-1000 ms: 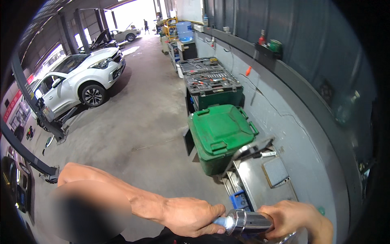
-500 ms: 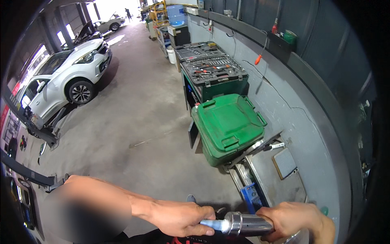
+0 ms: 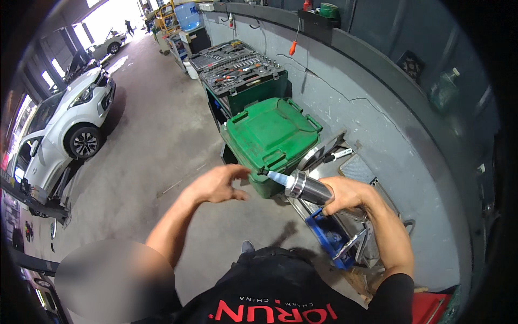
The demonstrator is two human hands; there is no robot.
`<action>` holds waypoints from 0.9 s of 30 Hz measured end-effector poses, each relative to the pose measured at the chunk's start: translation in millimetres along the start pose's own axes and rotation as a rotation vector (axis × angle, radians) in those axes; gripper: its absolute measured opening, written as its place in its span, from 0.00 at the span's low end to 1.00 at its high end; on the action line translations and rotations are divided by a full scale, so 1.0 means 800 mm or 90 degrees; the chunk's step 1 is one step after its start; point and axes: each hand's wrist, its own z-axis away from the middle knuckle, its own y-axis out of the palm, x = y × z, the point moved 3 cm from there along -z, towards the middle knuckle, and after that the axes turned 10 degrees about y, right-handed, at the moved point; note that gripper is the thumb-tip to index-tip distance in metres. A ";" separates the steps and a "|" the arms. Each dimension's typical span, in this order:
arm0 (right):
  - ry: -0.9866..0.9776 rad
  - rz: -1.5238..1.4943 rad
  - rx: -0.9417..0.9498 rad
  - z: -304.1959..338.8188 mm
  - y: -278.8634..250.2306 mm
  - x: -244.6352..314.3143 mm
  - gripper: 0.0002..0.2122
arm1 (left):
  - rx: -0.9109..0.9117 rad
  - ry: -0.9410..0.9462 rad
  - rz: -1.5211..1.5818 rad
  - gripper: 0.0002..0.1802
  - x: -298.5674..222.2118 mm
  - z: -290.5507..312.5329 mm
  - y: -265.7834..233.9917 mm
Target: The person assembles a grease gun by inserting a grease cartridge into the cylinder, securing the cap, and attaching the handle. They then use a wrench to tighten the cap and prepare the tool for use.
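Observation:
My right hand (image 3: 345, 194) grips a shiny metal cylinder tool (image 3: 305, 188) with a pale blue pointed tip (image 3: 276, 177) that aims left, toward my left hand. My left hand (image 3: 218, 183) hovers just left of that tip with its fingers loosely curled and apart, holding nothing. Both hands are raised in front of a green wheeled bin (image 3: 270, 140) with its lid down.
A green tool cart (image 3: 243, 81) with open trays of sockets and wrenches stands behind the bin. A metal bench (image 3: 350, 216) with a blue box (image 3: 329, 237) lies along the grey wall at right. A white car (image 3: 59, 129) sits on a lift at left.
My left hand has let go of the tool's tip and opened. Both hands have risen toward the green bin, and the view has swung down and right.

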 end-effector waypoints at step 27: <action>-0.132 -0.342 0.318 -0.031 0.028 -0.055 0.22 | -0.467 0.182 1.028 0.14 -0.095 -0.083 0.090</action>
